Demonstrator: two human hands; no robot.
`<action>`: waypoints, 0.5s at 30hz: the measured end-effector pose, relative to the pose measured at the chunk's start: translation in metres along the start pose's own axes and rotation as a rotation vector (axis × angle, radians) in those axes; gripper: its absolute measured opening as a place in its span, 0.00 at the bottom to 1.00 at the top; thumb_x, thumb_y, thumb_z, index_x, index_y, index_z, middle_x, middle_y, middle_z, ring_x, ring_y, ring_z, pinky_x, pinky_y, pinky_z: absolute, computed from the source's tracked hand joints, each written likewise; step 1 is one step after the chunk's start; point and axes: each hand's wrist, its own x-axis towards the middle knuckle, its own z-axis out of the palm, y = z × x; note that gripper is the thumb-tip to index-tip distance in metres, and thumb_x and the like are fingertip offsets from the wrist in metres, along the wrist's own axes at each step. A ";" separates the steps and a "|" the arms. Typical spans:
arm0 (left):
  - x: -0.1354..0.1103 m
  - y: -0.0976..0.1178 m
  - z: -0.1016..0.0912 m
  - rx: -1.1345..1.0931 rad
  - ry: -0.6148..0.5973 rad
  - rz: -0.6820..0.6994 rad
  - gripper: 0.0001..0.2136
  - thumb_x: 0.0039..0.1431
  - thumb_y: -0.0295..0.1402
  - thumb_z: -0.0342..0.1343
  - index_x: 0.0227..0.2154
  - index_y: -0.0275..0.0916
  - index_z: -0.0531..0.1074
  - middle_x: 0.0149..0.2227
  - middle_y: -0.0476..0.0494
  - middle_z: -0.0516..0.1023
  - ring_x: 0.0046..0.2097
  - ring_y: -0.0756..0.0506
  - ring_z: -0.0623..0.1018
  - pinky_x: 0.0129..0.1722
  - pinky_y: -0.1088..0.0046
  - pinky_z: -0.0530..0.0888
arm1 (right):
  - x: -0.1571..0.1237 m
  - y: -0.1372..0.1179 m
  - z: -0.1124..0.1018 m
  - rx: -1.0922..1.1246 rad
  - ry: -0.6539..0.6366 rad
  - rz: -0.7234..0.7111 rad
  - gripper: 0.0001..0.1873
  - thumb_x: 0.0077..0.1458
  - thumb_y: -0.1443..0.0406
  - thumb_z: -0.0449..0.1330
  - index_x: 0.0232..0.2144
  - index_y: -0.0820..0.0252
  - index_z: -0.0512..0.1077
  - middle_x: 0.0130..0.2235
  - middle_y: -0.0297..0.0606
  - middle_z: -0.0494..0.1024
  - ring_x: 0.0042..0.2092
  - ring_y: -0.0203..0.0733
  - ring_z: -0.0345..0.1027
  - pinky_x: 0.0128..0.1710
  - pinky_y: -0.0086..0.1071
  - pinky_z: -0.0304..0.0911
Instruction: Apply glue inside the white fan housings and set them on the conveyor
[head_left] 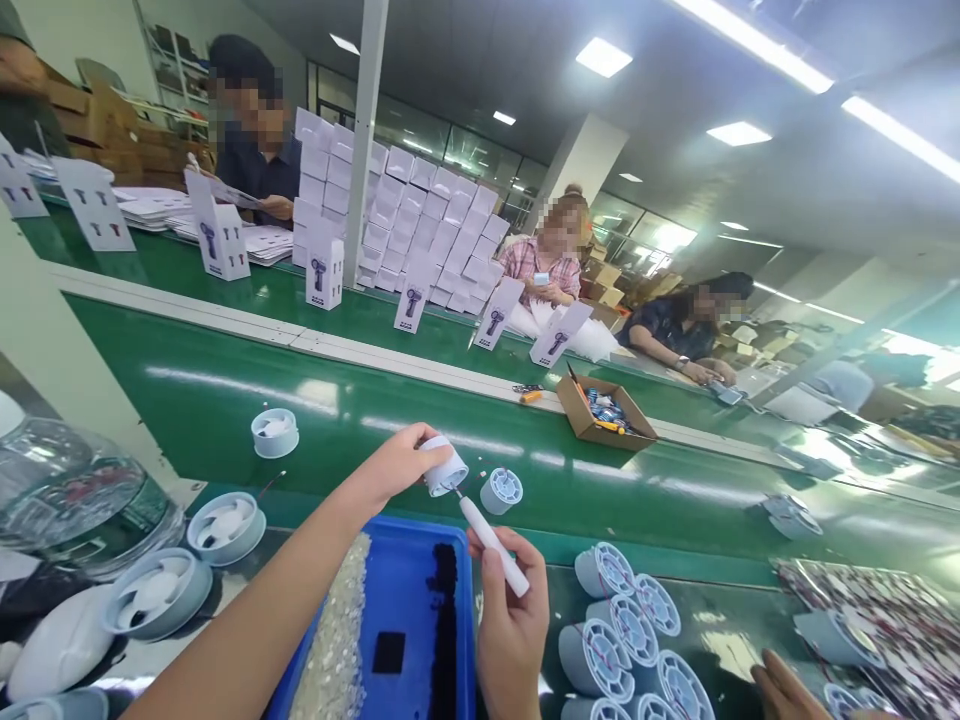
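My left hand [401,465] grips a small light-blue fan housing [444,466], tilted with its open side toward the right. In my right hand [514,600] is a white pen-shaped tool [493,548], slanting up and left. Its thin tip meets or nearly meets the lower edge of the housing; exact contact is too small to tell. Just right of it, a second light-blue housing [502,491] with a spoked face rests on the green belt. Below both hands lies a blue tray [405,585] holding a heap of clear whitish bits [337,630] and a strip of black bits [444,640].
Several spoked housings [600,660] stand right of my right hand. Fan rings [227,527] and a large bottle [82,490] are on the left. A cardboard box [604,412] of parts sits across the belt [225,350]. Another person's hand [784,685] is at lower right; co-workers sit opposite.
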 end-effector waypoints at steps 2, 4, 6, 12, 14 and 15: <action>-0.001 -0.001 0.004 0.003 -0.009 0.002 0.16 0.45 0.45 0.59 0.30 0.38 0.67 0.32 0.47 0.72 0.34 0.48 0.71 0.33 0.72 0.67 | 0.000 -0.001 -0.001 -0.008 0.001 0.000 0.10 0.58 0.59 0.57 0.38 0.59 0.67 0.37 0.40 0.78 0.38 0.41 0.76 0.39 0.34 0.71; 0.000 -0.003 0.006 0.005 -0.014 0.006 0.16 0.45 0.45 0.59 0.30 0.39 0.67 0.31 0.48 0.71 0.33 0.48 0.70 0.32 0.72 0.66 | 0.000 -0.001 -0.002 -0.014 0.003 0.003 0.10 0.58 0.59 0.57 0.39 0.59 0.66 0.37 0.40 0.78 0.38 0.41 0.76 0.39 0.34 0.70; 0.002 -0.005 0.007 0.010 -0.012 0.018 0.16 0.46 0.46 0.59 0.30 0.39 0.67 0.31 0.49 0.71 0.33 0.49 0.70 0.31 0.73 0.66 | 0.000 -0.001 -0.003 -0.012 0.006 0.008 0.10 0.58 0.59 0.57 0.39 0.59 0.66 0.37 0.40 0.77 0.39 0.41 0.75 0.39 0.34 0.70; 0.004 -0.008 0.007 0.038 -0.057 -0.004 0.18 0.47 0.48 0.57 0.34 0.38 0.69 0.34 0.47 0.73 0.34 0.48 0.70 0.32 0.72 0.66 | -0.001 0.001 -0.002 0.026 0.017 0.016 0.09 0.58 0.59 0.57 0.39 0.58 0.66 0.38 0.38 0.77 0.39 0.41 0.75 0.39 0.34 0.70; 0.004 -0.008 0.007 0.038 -0.072 -0.017 0.19 0.48 0.49 0.56 0.36 0.38 0.70 0.35 0.46 0.73 0.36 0.47 0.70 0.33 0.72 0.67 | -0.001 0.001 -0.002 0.032 0.022 -0.001 0.09 0.58 0.60 0.57 0.39 0.58 0.66 0.39 0.37 0.76 0.39 0.40 0.75 0.39 0.33 0.69; 0.004 -0.007 0.008 0.038 -0.074 -0.019 0.19 0.49 0.49 0.56 0.36 0.38 0.70 0.35 0.46 0.73 0.36 0.47 0.70 0.34 0.71 0.67 | -0.001 0.001 -0.003 0.032 0.025 -0.010 0.09 0.58 0.60 0.57 0.39 0.57 0.66 0.39 0.37 0.76 0.39 0.40 0.75 0.40 0.33 0.69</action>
